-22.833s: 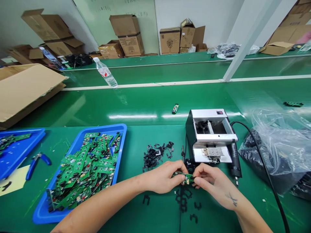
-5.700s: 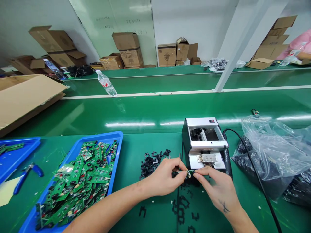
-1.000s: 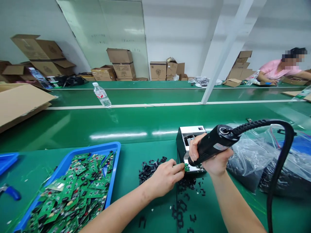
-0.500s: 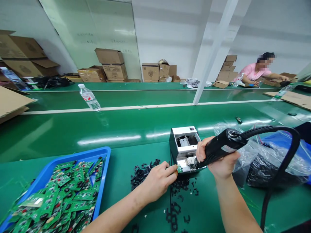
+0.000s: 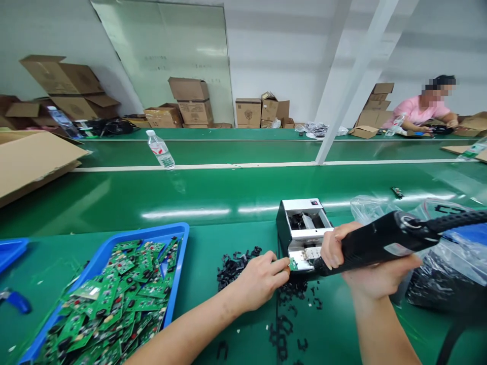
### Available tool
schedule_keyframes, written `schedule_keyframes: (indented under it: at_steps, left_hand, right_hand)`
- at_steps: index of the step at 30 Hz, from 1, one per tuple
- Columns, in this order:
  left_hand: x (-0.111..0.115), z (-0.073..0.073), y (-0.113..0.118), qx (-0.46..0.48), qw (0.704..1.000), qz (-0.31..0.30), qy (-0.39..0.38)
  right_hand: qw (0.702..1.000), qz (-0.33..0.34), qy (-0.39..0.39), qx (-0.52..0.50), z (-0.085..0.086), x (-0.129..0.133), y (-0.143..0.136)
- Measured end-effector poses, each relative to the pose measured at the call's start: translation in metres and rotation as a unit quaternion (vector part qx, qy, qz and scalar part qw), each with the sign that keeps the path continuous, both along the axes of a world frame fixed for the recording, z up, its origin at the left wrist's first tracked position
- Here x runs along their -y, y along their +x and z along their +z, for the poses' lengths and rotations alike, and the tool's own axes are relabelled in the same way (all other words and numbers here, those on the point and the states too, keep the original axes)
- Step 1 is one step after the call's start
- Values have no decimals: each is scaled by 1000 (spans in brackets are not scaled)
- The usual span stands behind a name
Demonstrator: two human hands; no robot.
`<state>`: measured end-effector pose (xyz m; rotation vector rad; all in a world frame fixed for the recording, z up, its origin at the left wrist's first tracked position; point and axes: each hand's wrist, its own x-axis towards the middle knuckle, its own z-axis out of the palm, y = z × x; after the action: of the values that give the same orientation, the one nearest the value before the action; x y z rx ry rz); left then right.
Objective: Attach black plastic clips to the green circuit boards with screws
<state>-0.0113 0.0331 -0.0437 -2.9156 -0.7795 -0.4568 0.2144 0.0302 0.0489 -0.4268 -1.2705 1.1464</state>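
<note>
My left hand [image 5: 266, 279] pinches a small green circuit board [image 5: 292, 264] against the front of a black and silver machine [image 5: 303, 233]. In my right hand [image 5: 375, 271] is a black electric screwdriver [image 5: 375, 243], its thick cable running off to the right. The screwdriver lies tilted, nose towards the machine's front ledge beside the board. Whether its bit touches the board or a screw is too small to see. Small black plastic clips [image 5: 232, 267] are heaped by my left hand, with more scattered below the machine.
A blue tray [image 5: 184, 248] full of green circuit boards stands at left, near blue-handled pliers [image 5: 17, 301]. At right are clear plastic bags [image 5: 437, 281] of black parts. A water bottle [image 5: 160, 149] and a slanted white post [image 5: 350, 86] stand behind. Across the bench sits a person [image 5: 420, 109].
The view has turned left, so things sit further right in it. The screwdriver's rear end and my right hand have swung right, and the tool lies flatter. My left hand still pinches the board.
</note>
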Motion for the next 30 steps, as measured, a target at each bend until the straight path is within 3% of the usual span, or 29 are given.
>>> schedule_keyframes:
  at_steps: [5,13,22,30]
  left_hand:
    - [0,1,0,7,1000,-4,-4]
    - [1,2,1,-3,1000,-2,-13]
    - [1,4,0,-4,1000,-2,-8]
    - [2,4,0,-9,1000,-1,-10]
  right_hand:
    - [999,28,18,-22,11,-6,-17]
    - [999,49,6,-19,5,-10,-24]
    - [1000,17,-10,7,7,-12,-29]
    - [999,44,-3,18,-2,-12,-29]
